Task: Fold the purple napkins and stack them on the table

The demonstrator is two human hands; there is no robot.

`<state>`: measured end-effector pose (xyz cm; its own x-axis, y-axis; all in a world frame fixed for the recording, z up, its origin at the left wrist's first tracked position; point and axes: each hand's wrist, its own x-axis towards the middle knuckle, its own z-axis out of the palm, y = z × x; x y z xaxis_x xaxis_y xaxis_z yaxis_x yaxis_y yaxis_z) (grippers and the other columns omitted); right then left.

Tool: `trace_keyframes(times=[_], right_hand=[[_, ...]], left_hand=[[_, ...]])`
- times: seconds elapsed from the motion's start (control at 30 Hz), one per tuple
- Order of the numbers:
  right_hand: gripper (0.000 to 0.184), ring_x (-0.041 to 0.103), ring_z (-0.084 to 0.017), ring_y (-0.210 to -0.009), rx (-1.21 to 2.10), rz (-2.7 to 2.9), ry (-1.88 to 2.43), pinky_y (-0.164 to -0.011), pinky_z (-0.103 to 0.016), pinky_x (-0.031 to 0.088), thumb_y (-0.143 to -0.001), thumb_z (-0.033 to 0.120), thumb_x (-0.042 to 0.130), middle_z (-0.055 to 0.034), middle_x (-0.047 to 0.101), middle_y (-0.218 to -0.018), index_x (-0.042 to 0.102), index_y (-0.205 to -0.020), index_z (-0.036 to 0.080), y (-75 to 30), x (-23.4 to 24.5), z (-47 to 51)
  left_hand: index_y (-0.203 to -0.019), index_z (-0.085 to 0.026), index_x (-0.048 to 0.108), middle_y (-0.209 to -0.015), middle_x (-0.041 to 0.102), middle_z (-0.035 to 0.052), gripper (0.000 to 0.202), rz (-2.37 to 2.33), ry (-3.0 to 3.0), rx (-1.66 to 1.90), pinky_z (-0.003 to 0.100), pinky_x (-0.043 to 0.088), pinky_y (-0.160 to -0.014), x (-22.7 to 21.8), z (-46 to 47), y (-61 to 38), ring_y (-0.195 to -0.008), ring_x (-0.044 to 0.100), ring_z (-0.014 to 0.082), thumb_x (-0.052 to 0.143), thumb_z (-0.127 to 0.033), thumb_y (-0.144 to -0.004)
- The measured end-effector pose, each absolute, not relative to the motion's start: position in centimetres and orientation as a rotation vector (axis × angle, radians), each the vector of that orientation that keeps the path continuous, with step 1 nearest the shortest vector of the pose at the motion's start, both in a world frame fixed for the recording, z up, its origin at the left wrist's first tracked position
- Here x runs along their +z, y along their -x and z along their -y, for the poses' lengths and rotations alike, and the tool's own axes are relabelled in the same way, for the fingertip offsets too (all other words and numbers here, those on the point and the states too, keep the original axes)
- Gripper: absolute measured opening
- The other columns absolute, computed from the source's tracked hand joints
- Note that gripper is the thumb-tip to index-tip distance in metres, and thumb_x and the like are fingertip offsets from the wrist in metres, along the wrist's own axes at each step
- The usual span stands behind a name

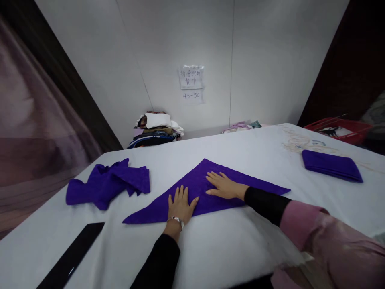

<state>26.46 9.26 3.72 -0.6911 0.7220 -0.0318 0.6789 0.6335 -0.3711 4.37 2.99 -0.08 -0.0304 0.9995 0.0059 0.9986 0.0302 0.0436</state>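
A purple cloth [200,180] lies flat as a wide triangle on the white-covered table, its peak pointing away from me and its long edge towards me. My left hand [181,204] rests on its lower middle, fingers spread, a watch on the wrist. Palm down with the fingers stretched out, my right hand [222,186] presses on the cloth right of centre. Neither hand grips anything. To the left is a crumpled purple cloth [110,182]. At the far right a purple cloth folded into a rectangle [332,164] lies on the table.
A black flat strip [73,255] lies at the table's near left. Piled fabrics [158,128] stand beyond the back edge, by a wall with a paper sign [191,82]. Pale cords [297,140] and a red basket [343,128] are at the back right. A sheer curtain hangs left.
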Motion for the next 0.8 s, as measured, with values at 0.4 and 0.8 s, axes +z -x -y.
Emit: trace_keyframes(times=[0.4, 0.8], right_hand=[[0.080, 0.011, -0.026, -0.138, 0.354, 2.698, 1.436, -0.110, -0.049, 0.007, -0.085, 0.069, 0.017, -0.0126, 0.016, -0.150, 0.022, -0.144, 0.016, -33.4, 0.1, -15.6], [0.079, 0.005, -0.026, -0.139, 0.580, 2.779, 1.062, -0.111, -0.046, -0.003, -0.085, 0.068, 0.026, -0.0080, 0.009, -0.152, 0.011, -0.146, 0.020, -29.5, 1.9, -5.8]], left_hand=[[-0.141, -0.015, 0.027, -0.150, 0.020, 0.0075, 0.075, -2.234, -2.153, 0.035, 0.052, 0.012, -0.110, 0.2, -3.0, -4.5, -0.138, 0.014, 0.0264, 0.020, -0.064, -0.084], [-0.140, -0.019, 0.030, -0.150, 0.022, 0.0078, 0.069, -2.233, -2.187, -0.005, 0.054, 0.015, -0.108, 0.0, -3.3, -4.3, -0.138, 0.016, 0.0276, 0.021, -0.059, -0.085]])
